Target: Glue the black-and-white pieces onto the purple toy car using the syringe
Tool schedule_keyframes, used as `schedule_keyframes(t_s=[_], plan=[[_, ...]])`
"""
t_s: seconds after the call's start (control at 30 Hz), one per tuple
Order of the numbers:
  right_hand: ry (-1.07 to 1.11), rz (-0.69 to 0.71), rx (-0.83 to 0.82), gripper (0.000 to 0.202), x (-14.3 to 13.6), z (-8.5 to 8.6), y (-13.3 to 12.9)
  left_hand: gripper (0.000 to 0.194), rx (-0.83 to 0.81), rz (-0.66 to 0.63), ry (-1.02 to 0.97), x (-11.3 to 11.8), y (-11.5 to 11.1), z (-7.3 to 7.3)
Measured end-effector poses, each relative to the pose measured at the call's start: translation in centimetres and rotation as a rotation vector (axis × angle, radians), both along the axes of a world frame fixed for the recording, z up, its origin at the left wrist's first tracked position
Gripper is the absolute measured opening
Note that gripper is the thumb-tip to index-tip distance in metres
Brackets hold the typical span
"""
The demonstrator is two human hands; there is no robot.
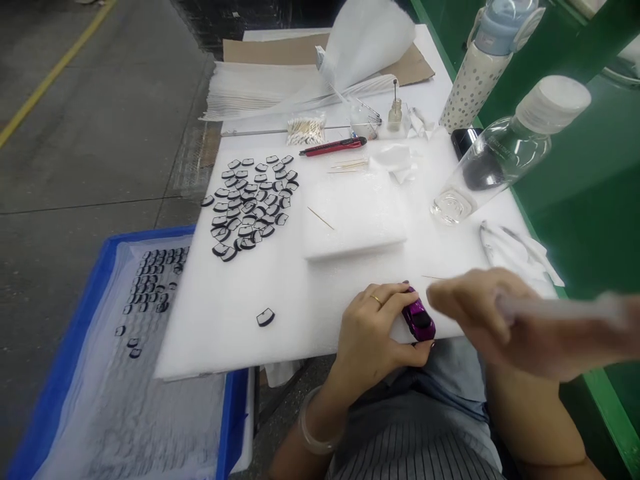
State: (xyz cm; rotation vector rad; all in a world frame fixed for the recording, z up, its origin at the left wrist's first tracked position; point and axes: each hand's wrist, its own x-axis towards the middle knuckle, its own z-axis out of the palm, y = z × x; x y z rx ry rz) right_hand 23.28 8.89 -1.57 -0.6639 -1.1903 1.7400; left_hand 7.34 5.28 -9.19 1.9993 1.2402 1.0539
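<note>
My left hand (373, 330), with a ring on one finger, grips a small purple toy car (419, 317) at the front edge of the white foam-covered table. Its fingers and thumb close around the left side and ends of the car. To the right of the car, my right hand (493, 320) is raised and smeared by motion. A pale streak crosses it, and I cannot make out whether it holds anything. One small black-rimmed clear piece (265, 317) lies alone left of my left hand. Many similar black-rimmed pieces (250, 207) are spread farther back on the left.
A white foam block (355, 223) bears a thin stick (321, 219). Behind are a red cutter knife (333, 147), cotton swabs (305, 130) and a small glass bottle (395, 115). A clear bottle (495, 157) and dotted flask (477, 80) stand right. A blue-rimmed tray (65, 373) is lower left.
</note>
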Motion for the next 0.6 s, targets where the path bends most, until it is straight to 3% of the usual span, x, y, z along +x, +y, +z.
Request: schedule_keyframes(t_s=[0.13,0.2,0.27,0.37,0.47,0.53,0.6], plan=[[0.03,-0.255,0.213,0.061,-2.8,-1.5,5.1,0.054,0.033,-0.04,0.041,-0.4,-0.2,-0.4],[-0.093,-0.231,0.243,0.057,-3.5,-2.0,6.5,0.055,0.042,-0.052,0.064,-0.6,-0.3,-0.5],[-0.223,-0.235,0.286,0.054,-3.0,-2.2,6.2,0.055,0.042,-0.07,0.103,-0.8,-0.3,-0.5],[-0.454,-0.497,0.393,0.037,0.5,-2.4,3.9,0.05,0.041,-0.101,0.173,-0.9,-0.3,-0.2],[-1.06,-0.811,0.469,0.019,5.6,-3.0,2.5,0.045,0.041,-0.128,0.237,-0.6,-0.2,0.2],[-1.465,-0.907,0.491,0.018,8.4,-3.8,2.6,0.044,0.039,-0.144,0.264,-0.4,-0.1,0.4],[-1.653,-0.886,0.505,0.022,10.2,-4.7,3.2,0.041,0.052,-0.154,0.236,-0.5,-0.3,0.6]])
